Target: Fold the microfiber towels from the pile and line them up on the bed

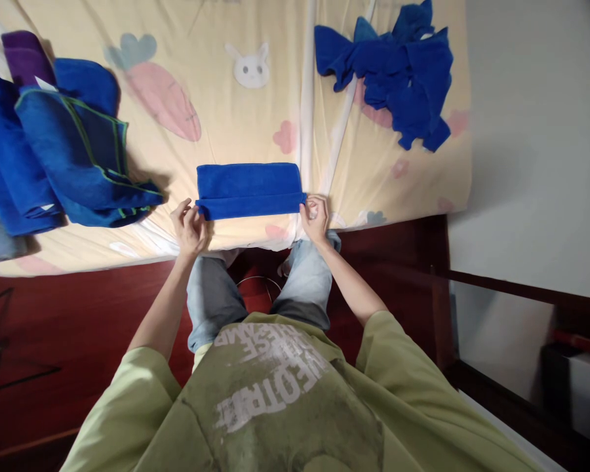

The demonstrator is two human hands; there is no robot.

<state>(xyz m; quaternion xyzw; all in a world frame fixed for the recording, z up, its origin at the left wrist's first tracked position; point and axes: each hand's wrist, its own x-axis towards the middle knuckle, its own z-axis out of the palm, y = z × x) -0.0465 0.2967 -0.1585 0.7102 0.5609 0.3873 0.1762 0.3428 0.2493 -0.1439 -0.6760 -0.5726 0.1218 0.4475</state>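
In front of me a blue cloth (250,181) lies flat on the bed, doubled into a long rectangle with a narrow strip folded along its near edge. My left hand (189,226) pinches the strip's left end. At the opposite end, my right hand (315,217) grips the strip's right corner between thumb and fingers. Both hands rest close to the bed's near edge. Parts of the cloth's corners are covered by my fingertips.
A crumpled heap of blue cloths (398,72) sits at the back right of the patterned bed sheet (216,78). On the left lie several rolled or folded cloths (73,151), blue, purple and grey. A pale wall (531,144) rises beyond the bed's right side.
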